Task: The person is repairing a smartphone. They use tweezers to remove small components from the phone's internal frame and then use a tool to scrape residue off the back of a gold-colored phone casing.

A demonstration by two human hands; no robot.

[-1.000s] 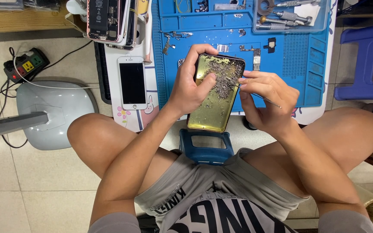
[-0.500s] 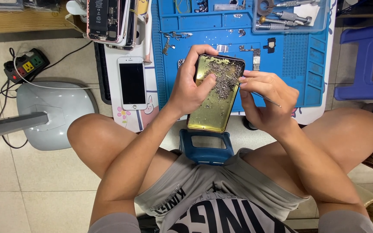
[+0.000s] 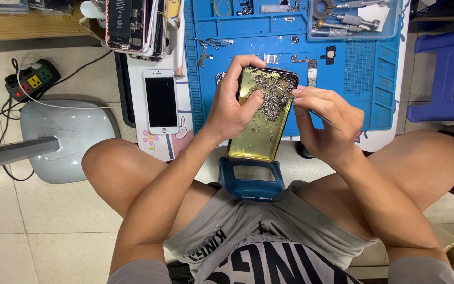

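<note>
Floor: pale tiles (image 3: 53,226), grey fan base (image 3: 66,131) beside the left knee.
Work surface: blue repair mat (image 3: 374,79), white phone (image 3: 161,101) alongside.
Gold tin (image 3: 264,118): tilted above mat's near edge, holding tiny screws.
Left hand (image 3: 232,102): curled around tin.
Right hand (image 3: 324,123): pinching thin tool.

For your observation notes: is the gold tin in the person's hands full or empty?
Partly full. The open gold tin, held by the left hand, has small metal bits heaped at its far end; the near end shows bare bottom.

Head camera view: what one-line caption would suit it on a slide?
Left hand holds a gold tin of tiny screws while right hand picks with tweezers over a blue mat.
</note>
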